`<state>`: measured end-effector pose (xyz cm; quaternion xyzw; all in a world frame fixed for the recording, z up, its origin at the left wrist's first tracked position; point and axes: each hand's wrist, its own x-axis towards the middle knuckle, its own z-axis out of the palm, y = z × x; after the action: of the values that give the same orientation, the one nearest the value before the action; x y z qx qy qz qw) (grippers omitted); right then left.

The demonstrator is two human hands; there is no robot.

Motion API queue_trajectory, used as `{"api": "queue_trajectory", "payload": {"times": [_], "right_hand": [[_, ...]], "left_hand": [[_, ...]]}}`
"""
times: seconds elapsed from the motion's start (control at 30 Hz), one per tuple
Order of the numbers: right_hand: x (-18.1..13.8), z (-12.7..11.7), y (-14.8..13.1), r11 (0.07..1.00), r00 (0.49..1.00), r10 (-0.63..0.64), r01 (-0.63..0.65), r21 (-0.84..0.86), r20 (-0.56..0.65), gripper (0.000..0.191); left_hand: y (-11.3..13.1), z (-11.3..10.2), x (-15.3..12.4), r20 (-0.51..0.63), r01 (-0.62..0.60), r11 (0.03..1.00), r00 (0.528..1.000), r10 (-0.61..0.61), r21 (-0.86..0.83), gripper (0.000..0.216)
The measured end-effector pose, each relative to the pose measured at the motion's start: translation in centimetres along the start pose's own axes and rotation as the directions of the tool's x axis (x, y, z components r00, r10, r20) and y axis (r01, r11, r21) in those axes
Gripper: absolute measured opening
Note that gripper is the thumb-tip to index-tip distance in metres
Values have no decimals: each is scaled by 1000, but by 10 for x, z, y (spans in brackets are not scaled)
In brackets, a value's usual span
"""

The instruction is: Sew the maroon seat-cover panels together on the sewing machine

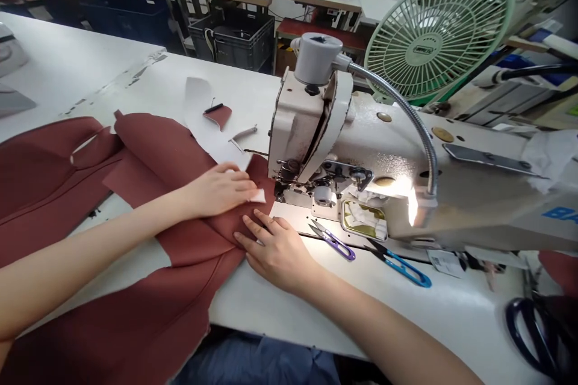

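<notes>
My left hand (pixel 221 191) rests on maroon fabric (pixel 167 192) with its fingers closed. A small white piece (pixel 258 196) pokes out from under its fingertips; whether it is paper, cloth or chalk I cannot tell. My right hand (pixel 277 252) lies on the near edge of the same fabric, holding nothing, with its fingers stretched forward and apart. The fabric has stitched seams and runs up to the needle area of a sewing machine (pixel 307 126). The needle and presser foot are hard to make out.
Purple thread snips (pixel 334 240) and blue thread snips (pixel 401 264) lie to the right, near a small tray (pixel 365 219) of white scraps. Dark-handled scissors (pixel 526 328) sit at the far right. A green fan (pixel 438 36) stands behind the machine, and a grey crate (pixel 235 39) beyond the table.
</notes>
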<state>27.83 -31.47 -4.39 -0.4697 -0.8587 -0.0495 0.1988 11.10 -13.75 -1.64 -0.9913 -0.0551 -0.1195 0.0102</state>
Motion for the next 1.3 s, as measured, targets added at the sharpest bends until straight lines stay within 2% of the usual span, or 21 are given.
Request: {"api": "queue_trajectory", "payload": {"times": [0.07, 0.13, 0.33, 0.47, 0.6, 0.83, 1.1, 1.3], "right_hand": [[-1, 1, 1, 1000, 1000, -2, 2, 9, -16, 32], [-1, 3, 1, 1000, 1000, 1, -1, 19, -25, 32], [-1, 7, 0, 1000, 999, 9, -9, 15, -31, 33], [-2, 7, -1, 1000, 999, 11, -11, 16, -49, 33], [-2, 7, 0, 1000, 999, 15, -15, 17, -34, 33], [-1, 6, 0, 1000, 999, 13, -12, 19, -33, 34], [-3, 5, 3, 1000, 1000, 11, -11, 19, 2, 34], [-6, -1, 17, 1000, 1000, 15, -15, 1, 25, 32]], "left_hand": [[-6, -2, -2, -24, 123, 989, 992, -121, 80, 25], [0, -2, 1, -72, 177, 981, 982, -172, 73, 25], [34, 20, 15, -106, 36, 974, 993, -61, -226, 26], [30, 31, 10, -183, 6, 914, 979, -88, -406, 32], [24, 34, 5, -228, -46, 870, 971, -77, -490, 29], [24, 32, 8, -286, -86, 855, 955, -76, -511, 27], [21, 35, 10, -213, -41, 888, 975, -65, -459, 34], [18, 36, 23, -133, 45, 920, 986, -104, -388, 35]]}}
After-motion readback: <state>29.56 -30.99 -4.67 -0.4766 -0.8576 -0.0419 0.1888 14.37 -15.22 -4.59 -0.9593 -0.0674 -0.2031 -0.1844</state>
